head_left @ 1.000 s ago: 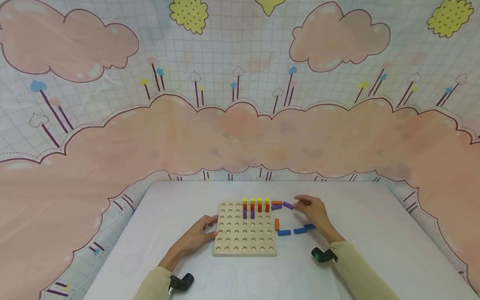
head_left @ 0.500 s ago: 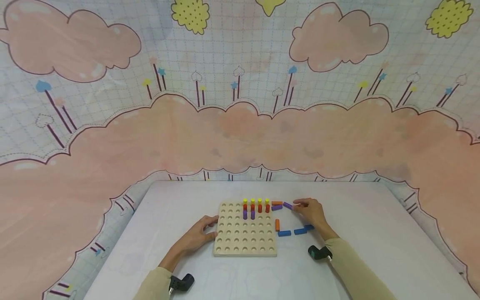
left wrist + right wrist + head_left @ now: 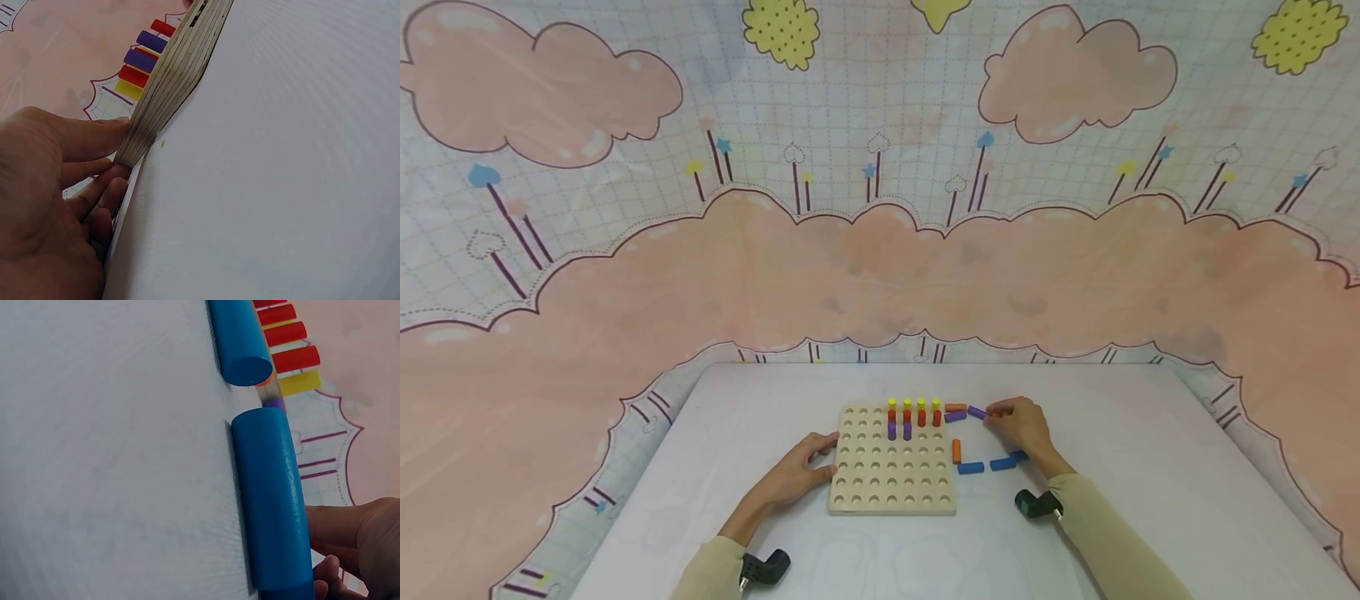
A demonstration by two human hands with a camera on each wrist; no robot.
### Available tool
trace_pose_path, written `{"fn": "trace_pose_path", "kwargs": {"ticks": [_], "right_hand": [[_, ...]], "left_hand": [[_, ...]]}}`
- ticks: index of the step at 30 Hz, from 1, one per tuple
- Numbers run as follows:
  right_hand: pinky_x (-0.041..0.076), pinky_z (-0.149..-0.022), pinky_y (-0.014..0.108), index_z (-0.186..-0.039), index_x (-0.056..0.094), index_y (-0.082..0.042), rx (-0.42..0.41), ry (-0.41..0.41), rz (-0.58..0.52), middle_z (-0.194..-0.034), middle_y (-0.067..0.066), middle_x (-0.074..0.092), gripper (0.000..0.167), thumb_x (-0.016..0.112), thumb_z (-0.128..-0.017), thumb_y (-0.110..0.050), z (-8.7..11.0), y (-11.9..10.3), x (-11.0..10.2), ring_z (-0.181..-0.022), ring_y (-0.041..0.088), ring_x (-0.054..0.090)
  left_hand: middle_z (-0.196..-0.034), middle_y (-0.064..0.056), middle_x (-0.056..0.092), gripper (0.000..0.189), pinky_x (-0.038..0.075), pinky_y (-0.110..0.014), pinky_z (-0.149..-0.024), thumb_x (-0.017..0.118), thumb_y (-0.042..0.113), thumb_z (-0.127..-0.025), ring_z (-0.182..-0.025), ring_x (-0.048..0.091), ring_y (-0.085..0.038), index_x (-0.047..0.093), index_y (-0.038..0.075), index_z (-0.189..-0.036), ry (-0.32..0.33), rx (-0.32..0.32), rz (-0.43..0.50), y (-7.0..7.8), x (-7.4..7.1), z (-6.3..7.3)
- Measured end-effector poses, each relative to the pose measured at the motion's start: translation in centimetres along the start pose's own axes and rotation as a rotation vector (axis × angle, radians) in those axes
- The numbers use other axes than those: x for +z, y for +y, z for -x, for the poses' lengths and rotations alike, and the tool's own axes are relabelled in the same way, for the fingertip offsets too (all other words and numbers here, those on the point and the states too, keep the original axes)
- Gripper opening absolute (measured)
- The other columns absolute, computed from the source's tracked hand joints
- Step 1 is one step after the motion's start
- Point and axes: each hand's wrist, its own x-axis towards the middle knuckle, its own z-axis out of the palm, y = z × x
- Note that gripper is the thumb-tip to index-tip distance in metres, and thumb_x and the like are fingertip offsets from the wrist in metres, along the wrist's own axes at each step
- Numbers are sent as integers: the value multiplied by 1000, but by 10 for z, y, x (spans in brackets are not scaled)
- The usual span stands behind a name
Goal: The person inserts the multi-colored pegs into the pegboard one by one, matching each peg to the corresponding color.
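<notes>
A wooden pegboard (image 3: pixel 857 482) with rows of round holes lies on the white table. Yellow, red and purple pegs (image 3: pixel 892 431) stand upright in its back rows. My left hand (image 3: pixel 797 471) touches the board's left edge with thumb and fingertips; in the left wrist view the thumb lies against the layered side. Right of the board, my right hand (image 3: pixel 1024 425) pinches the right end of a lying purple peg (image 3: pixel 977 412) between thumb and index finger. Something orange shows between those fingers. In the right wrist view a blue peg (image 3: pixel 272 500) hides the fingertips.
A second purple peg (image 3: pixel 956 417) and an orange peg (image 3: pixel 956 407) lie by the board's back right corner. Another orange peg (image 3: pixel 957 451) lies along its right edge. Several blue pegs (image 3: pixel 971 468) lie below the right hand. A patterned cloth (image 3: pixel 880 283) hangs behind the table.
My right hand has moved slightly left and its fingers have come together at the purple peg's end. The left hand has stayed at the board's edge.
</notes>
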Motion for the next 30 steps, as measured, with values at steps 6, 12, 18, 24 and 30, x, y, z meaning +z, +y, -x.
{"fn": "trace_pose_path", "kwargs": {"ticks": [6, 12, 18, 24, 30], "right_hand": [[34, -64, 28, -103, 77, -8, 19, -30, -2, -82, 4, 65, 22, 76, -84, -19, 2, -2, -1, -77, 19, 51], [41, -70, 31, -104, 76, -7, -6, -17, -21, -90, 9, 66, 20, 73, -87, -18, 4, -1, 0, -83, 22, 54], [52, -86, 44, -111, 72, -5, -21, 2, -82, -108, 16, 69, 22, 66, -93, -15, 10, -5, -4, -98, 30, 60], [57, -83, 37, -117, 67, -4, -2, -11, -179, -109, 16, 70, 25, 63, -95, -14, 13, -9, -9, -94, 25, 65], [58, -72, 29, -120, 64, -2, 12, -15, -266, -107, 17, 71, 28, 63, -94, -13, 16, -14, -15, -85, 21, 68]], "left_hand": [[-123, -4, 57, 56, 32, -59, -111, 68, 14, -90, -121, 48, -26, 51, 9, -143, 3, -6, 5, 1, 0, 1], [-123, -4, 57, 56, 32, -59, -112, 68, 14, -90, -121, 49, -26, 51, 7, -143, 6, -2, -1, 1, 1, 2], [-124, -5, 57, 56, 31, -61, -112, 68, 15, -90, -123, 49, -28, 50, 7, -143, 9, 2, -1, 2, 0, 3], [-125, -5, 57, 56, 32, -60, -112, 68, 15, -90, -122, 49, -27, 50, 6, -143, 10, 7, -6, 1, 0, 2], [-125, -4, 57, 57, 32, -58, -112, 69, 14, -90, -121, 49, -25, 49, 5, -143, 16, 10, -11, 0, 1, 2]]}}
